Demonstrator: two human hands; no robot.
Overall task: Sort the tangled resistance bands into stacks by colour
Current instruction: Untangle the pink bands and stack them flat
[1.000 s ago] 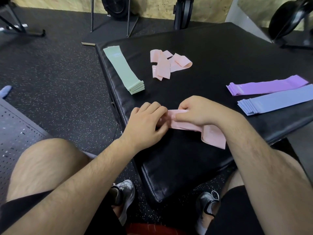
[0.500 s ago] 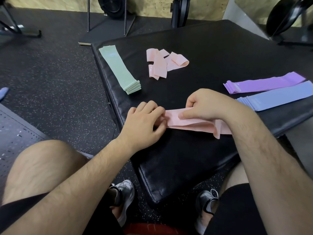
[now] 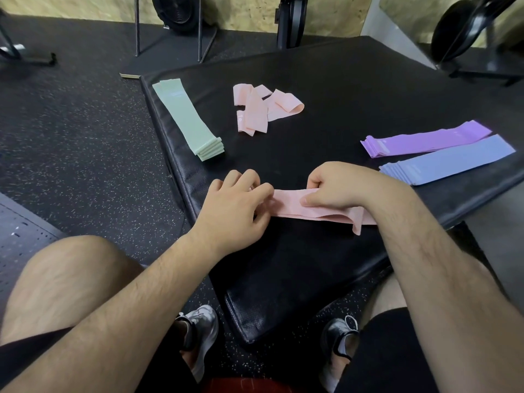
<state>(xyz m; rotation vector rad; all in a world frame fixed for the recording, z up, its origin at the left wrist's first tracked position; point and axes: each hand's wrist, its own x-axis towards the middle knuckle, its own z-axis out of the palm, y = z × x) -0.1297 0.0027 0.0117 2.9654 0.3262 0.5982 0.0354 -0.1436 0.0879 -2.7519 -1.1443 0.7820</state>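
Note:
A pink band [image 3: 295, 207] lies stretched flat on the near part of the black mat [image 3: 326, 80]. My left hand [image 3: 235, 207] pinches its left end. My right hand [image 3: 337, 185] grips it near the middle, and its right end folds under my right forearm. Farther back lies a loose tangle of pink bands [image 3: 261, 107]. A neat stack of green bands [image 3: 188, 120] runs along the mat's left edge. A purple stack [image 3: 425, 139] and a blue stack [image 3: 448, 160] sit side by side at the right.
The mat's left and near edges drop to speckled black rubber floor [image 3: 85, 137]. Gym stands and weight plates [image 3: 175, 9] line the back wall. My knees and shoes are below the mat's near corner. A perforated grey panel [image 3: 19, 231] lies at left.
My hands have moved apart along the pink band, pulling it out straighter and flatter on the mat. The stacks and the pink tangle have not moved.

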